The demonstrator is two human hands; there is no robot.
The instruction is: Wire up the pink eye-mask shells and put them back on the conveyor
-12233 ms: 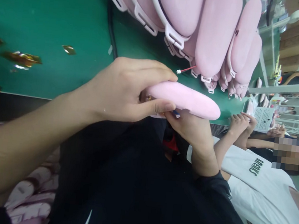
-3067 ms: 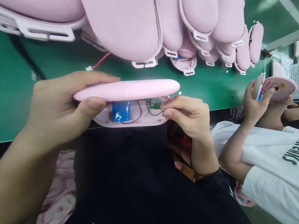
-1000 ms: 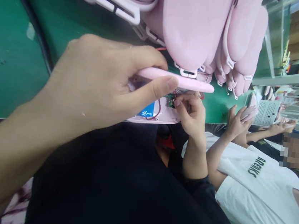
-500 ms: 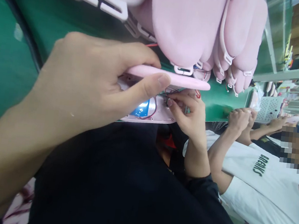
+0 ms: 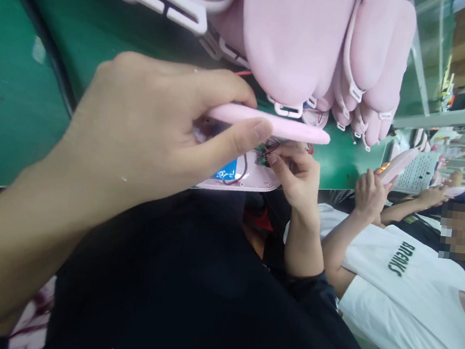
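My left hand [image 5: 149,126] is closed on a pink plastic shell half [image 5: 300,130], thumb on the near face and fingers behind, and holds it tilted up on edge. Below it lies the other, pale pink shell half [image 5: 252,181], partly hidden by my left thumb. A blue battery pack [image 5: 226,171] with dark red wires sits inside that half. At its right end my right hand [image 5: 299,177] pinches with thumb and forefinger at a small green circuit board [image 5: 263,158] with thin wires. What exactly sits between those fingertips is hidden.
Several pink padded shells [image 5: 294,36] with white strap loops are piled along the far side of the green table [image 5: 6,132]. A black cable [image 5: 43,29] runs at the left. On the right a co-worker in a white shirt [image 5: 421,285] holds a pink part [image 5: 399,165].
Both shell halves and my left hand appear slightly further right. My right fingertips have shifted a little, and more of the green board shows. The co-worker now holds up a pink part.
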